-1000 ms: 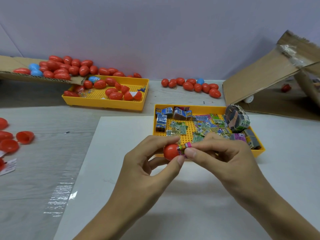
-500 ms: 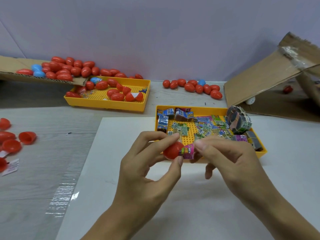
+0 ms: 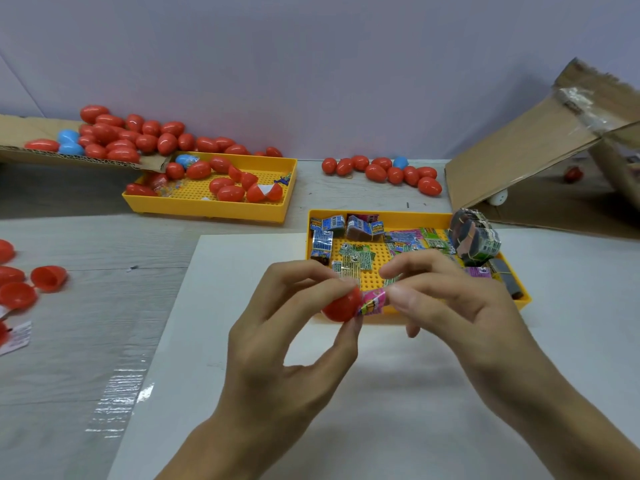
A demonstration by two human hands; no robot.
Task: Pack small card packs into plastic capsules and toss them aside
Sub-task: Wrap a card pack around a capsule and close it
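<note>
- Pale lilac wall is seen behind a grey wood-grain table (image 3: 69,341), on which a white board (image 3: 346,410) is laid
- Two yellow perforated plastic trays are counted: the far tray (image 3: 207,211) holds red capsules, the near tray (image 3: 408,220) small printed card packs
- One red plastic capsule half (image 3: 337,308) is pinched by the left hand (image 3: 291,341)
- One pink card pack (image 3: 373,302), part-inserted, is pinched by the right hand (image 3: 460,306)
- Pack lettering is blurred; "6" alone is read

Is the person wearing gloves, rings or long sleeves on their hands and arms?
No. The left hand and right hand are bare, with no gloves, rings, watch or bracelets showing. Both forearms are uncovered to the picture's edge, so no sleeves appear. The fingers have short, unpainted nails.
</note>
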